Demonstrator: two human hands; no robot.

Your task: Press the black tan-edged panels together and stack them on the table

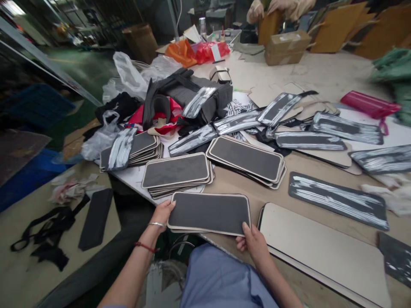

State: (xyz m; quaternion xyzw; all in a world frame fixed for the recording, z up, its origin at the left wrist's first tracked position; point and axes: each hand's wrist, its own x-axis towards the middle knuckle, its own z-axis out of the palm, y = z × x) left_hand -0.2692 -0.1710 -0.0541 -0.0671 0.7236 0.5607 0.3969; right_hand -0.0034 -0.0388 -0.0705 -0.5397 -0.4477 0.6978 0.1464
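A rounded rectangular panel (208, 214), dark grey with a beige border, is held level at the table's front edge. My left hand (163, 214) grips its left end, thumb on top. At its lower right corner my right hand (252, 240) pinches it, thumb above and fingers curled below. Another layer shows under its lower edge. Just beyond lie two stacks of similar bordered panels, a left stack (176, 171) and a right stack (246, 157). To the right is a pile of larger beige boards (321, 252).
Dark pieces streaked with white, such as one streaked piece (337, 199), are spread over the right and back. Plastic bags (128, 77) and a dark foam block (205, 96) sit back left. Across the table, another person's gloved hands (272, 9) are near a cardboard box (287, 48).
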